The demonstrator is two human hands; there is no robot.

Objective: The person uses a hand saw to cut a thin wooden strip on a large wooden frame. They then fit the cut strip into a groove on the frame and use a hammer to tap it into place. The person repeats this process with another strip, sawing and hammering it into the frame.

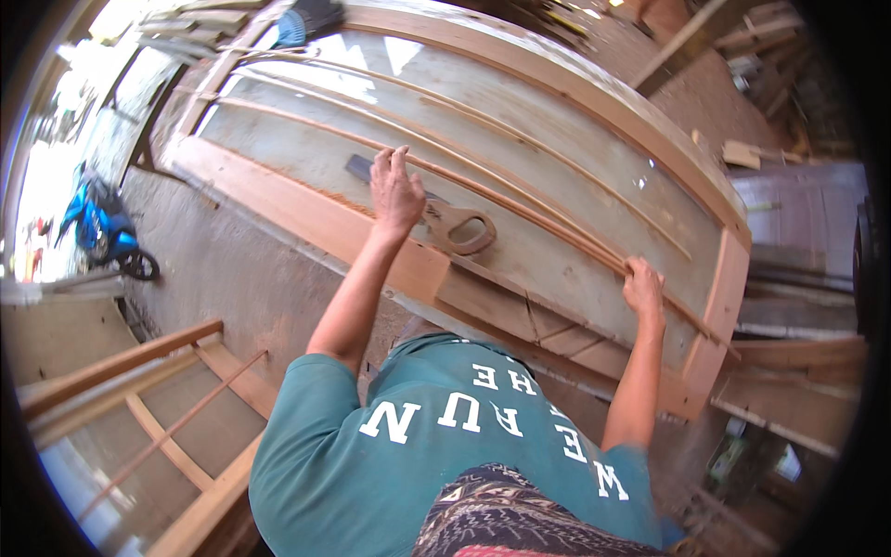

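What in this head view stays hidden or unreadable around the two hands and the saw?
- Handsaw blade: mostly covered by the left hand.
- Right hand grip on the thin wooden strip: fingers curl out of sight.
- Door frame near edge: blocked by the person's teal shirt.

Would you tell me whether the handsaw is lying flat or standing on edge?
Lying flat: the handsaw rests broadside on the pale panel, under the left hand.
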